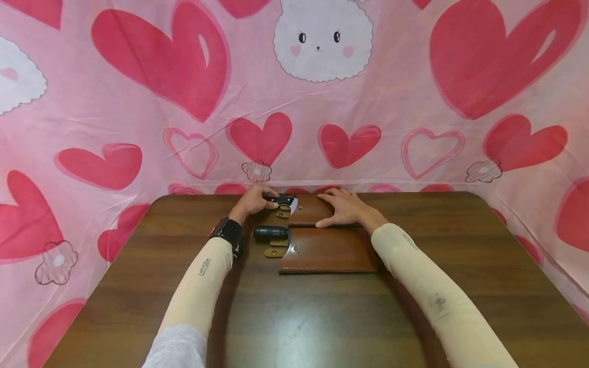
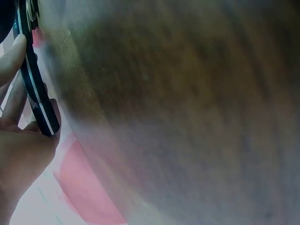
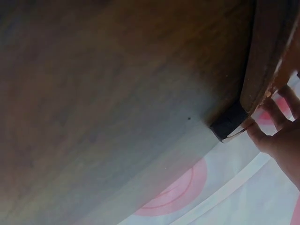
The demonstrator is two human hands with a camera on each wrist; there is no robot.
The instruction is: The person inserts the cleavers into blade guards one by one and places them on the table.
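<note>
At the table's far side lies a brown leather sheath (image 1: 306,215) with a black riveted knife handle (image 1: 286,200) and a bit of bright blade at its left end. My left hand (image 1: 250,201) pinches this handle between thumb and fingers, as the left wrist view also shows. Over the sheath, my right hand (image 1: 345,208) spreads and grips it, thumb at the near edge and fingers at the far edge. The rest of the blade is hidden in the leather. Just nearer lies a second brown sheath (image 1: 331,250), with a rounded black handle (image 1: 271,233) sticking out leftward.
Both sheaths have tan snap straps, the nearer strap (image 1: 275,252) lying unfastened. Everything rests on a dark wooden table (image 1: 294,317) with rounded far corners. A pink cloth with red hearts (image 1: 349,145) hangs close behind the far edge.
</note>
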